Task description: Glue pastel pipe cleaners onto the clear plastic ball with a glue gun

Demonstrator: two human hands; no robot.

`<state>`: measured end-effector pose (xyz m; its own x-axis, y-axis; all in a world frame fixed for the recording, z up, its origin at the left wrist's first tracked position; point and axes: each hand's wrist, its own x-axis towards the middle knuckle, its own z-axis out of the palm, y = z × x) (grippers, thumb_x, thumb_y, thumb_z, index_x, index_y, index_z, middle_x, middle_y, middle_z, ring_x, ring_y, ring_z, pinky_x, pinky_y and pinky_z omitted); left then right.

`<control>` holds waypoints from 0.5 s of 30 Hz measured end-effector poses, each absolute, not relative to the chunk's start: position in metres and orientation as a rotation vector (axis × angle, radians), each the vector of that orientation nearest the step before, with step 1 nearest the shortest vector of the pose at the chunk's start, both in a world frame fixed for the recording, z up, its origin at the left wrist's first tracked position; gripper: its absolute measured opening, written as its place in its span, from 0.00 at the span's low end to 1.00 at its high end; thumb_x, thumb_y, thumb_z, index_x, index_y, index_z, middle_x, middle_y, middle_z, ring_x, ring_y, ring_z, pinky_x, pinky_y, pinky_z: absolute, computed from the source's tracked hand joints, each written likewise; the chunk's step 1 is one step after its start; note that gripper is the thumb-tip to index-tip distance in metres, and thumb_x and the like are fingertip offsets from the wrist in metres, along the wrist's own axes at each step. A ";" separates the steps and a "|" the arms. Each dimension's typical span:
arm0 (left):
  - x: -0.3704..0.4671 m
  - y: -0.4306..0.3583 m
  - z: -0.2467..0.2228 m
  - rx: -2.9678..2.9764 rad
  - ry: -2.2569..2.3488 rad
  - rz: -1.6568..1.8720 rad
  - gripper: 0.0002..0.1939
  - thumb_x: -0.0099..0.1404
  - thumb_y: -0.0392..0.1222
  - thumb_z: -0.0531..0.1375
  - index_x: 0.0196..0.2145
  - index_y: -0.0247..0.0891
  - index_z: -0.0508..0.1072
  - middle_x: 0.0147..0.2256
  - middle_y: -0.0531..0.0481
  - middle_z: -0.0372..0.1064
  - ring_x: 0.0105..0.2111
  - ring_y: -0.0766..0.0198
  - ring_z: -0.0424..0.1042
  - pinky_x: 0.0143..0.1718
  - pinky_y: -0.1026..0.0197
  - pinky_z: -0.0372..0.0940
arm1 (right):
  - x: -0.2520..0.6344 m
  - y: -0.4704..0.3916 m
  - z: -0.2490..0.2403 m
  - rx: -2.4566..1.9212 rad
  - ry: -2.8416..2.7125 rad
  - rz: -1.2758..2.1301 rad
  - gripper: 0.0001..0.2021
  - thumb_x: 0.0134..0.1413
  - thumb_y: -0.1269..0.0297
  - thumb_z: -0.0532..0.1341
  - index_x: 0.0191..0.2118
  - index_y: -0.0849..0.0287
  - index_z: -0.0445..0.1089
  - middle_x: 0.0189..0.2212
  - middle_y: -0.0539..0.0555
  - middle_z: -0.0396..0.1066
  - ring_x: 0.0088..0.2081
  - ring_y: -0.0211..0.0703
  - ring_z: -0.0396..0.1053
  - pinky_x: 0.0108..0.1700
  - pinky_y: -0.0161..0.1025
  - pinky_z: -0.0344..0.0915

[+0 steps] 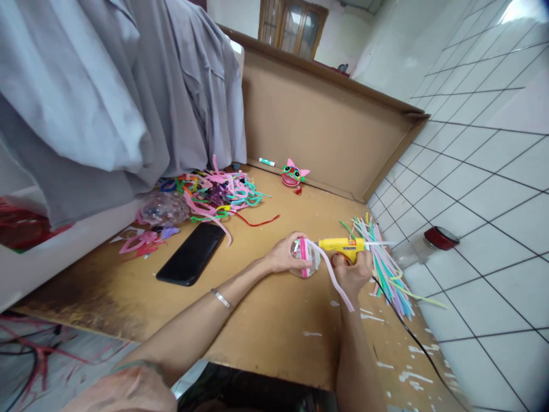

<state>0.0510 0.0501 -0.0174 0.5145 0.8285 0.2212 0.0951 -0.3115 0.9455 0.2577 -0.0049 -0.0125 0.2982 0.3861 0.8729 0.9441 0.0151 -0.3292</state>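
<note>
nearest to us, white smears mark the near right of the table (274, 335), and we wear a bracelet (221, 297) on the left wrist. our left hand (283, 254) grips a round clear plastic cup (312, 264) over the middle of the table, its fingers curled around the side. a bright pink band (304, 249) circles the cup, and a pale pink fuzzy strip (333, 278) trails from it toward the near right. we cannot make out any contents through its wall. our right hand (355, 273) is wrapped around the handle of a yellow glue gun (339, 244), its nozzle right at the cup; we cannot tell whether they touch.

to the left lies a black phone (191, 254). to the right, a bundle of pastel fuzzy stems (384, 257) lies by the tiled wall (484, 194), near a clear jar (407, 254) with a dark red lid (441, 238); what it holds is unclear to us. farther left, a crumpled-looking clear plastic container (165, 208) sits against a tangled colorful pile (229, 189); dark bits show in or behind it. farthest across, we see a big-eyed pink-eared figure (292, 175) and a small white-and-teal tube (266, 162).
</note>
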 end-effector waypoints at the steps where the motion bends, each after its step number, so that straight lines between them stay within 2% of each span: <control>1: 0.051 0.050 -0.018 1.747 0.783 0.907 0.37 0.45 0.50 0.71 0.51 0.38 0.65 0.37 0.53 0.69 0.33 0.64 0.67 0.36 0.62 0.64 | 0.257 -0.005 -0.013 -1.555 -1.267 -0.704 0.05 0.43 0.67 0.56 0.27 0.53 0.57 0.27 0.49 0.60 0.31 0.45 0.60 0.35 0.41 0.58; 9: 0.052 0.051 -0.017 1.764 0.798 0.902 0.39 0.45 0.50 0.71 0.52 0.36 0.65 0.41 0.49 0.69 0.37 0.60 0.67 0.39 0.60 0.65 | 0.256 -0.006 -0.012 -1.561 -1.274 -0.653 0.04 0.44 0.66 0.57 0.27 0.54 0.58 0.27 0.49 0.59 0.31 0.45 0.59 0.35 0.41 0.58; 15: 0.051 0.049 -0.014 1.776 0.820 0.919 0.38 0.45 0.49 0.71 0.52 0.37 0.66 0.39 0.50 0.70 0.38 0.60 0.68 0.40 0.60 0.66 | 0.256 -0.005 -0.012 -1.619 -1.266 -0.575 0.05 0.44 0.62 0.57 0.27 0.54 0.58 0.28 0.50 0.59 0.32 0.46 0.60 0.37 0.42 0.60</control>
